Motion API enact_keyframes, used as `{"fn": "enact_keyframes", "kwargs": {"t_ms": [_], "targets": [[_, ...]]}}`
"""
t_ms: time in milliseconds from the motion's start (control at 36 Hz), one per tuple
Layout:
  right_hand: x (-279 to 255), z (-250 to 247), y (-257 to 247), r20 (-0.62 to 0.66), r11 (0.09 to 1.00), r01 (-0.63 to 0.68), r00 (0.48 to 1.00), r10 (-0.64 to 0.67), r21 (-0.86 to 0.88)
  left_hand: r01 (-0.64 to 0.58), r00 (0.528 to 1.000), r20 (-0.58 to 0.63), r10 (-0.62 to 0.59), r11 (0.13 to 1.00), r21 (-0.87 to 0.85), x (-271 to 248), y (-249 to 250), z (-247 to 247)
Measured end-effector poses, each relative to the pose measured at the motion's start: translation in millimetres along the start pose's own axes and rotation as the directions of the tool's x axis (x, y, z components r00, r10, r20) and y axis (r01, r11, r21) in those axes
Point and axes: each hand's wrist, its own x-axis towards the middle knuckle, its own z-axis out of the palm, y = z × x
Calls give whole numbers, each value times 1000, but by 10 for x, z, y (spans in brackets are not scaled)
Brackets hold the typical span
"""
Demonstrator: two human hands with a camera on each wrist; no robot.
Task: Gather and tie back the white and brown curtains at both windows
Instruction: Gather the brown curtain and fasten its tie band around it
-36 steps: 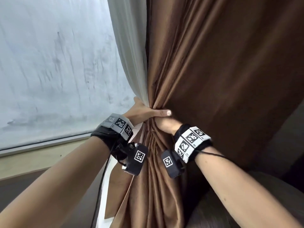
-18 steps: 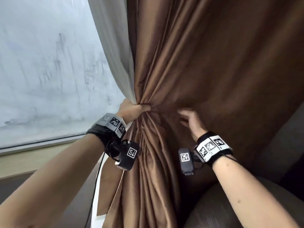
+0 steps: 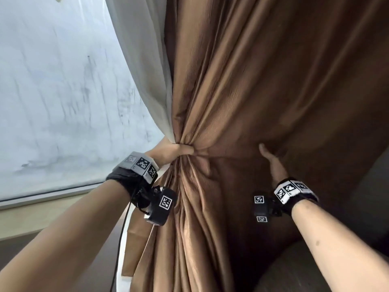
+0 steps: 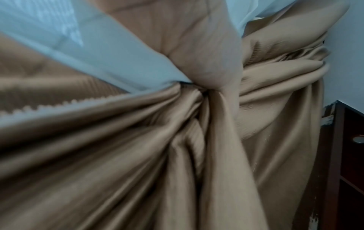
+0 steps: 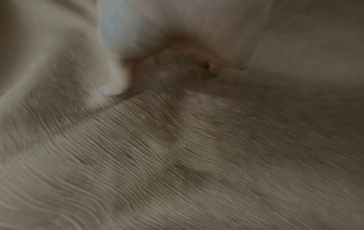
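A: Brown cloth fills most of the head view. The brown curtain (image 3: 263,85) hangs with its long axis running top to bottom and is pinched to a waist near the middle; the white curtain (image 3: 147,66) is drawn in along its left edge, against the window pane (image 3: 59,98).

B: And the loose part?

A: Ungathered cloth is spread to the right of the waist. That is the side on which the right hand (image 3: 272,163) is found, so it is judged the nearer one for sweeping the rest inward.

B: State of the hands?

A: The left hand (image 3: 174,151) is closed tight round the gathered neck, white and brown folds held together; in its wrist view the pleats (image 4: 197,96) are seen to converge on one point. The right hand is laid against the brown cloth well apart from the neck. Its fingers are hidden behind a fold, and the wrist view is blurred, so whether cloth is held cannot be told.

B: Any tie seen?

A: None is visible in these views.
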Motion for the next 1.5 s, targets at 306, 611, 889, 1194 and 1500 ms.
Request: {"fn": "enact_keyframes", "kwargs": {"t_ms": [306,611,889,1194,1500], "targets": [[-64,641,-175,486,932,-132,872,-52,336,47,994,96,-50,998,29,104,-91,12],[-194,917,-299,462,971,28,876,-138,237,93,992,76,-96,995,37,158,-156,-52],[-183,895,-267,121,963,217,964,-238,160,85,996,15,-85,995,43,213,-162,6],[-418,702,-323,-44,934,355,933,-357,-35,38,980,-194,-36,999,10,387,-303,116],[-826,906,-607,317,945,311,910,-267,-99,-70,994,-76,73,996,46,230,-270,302]]}}
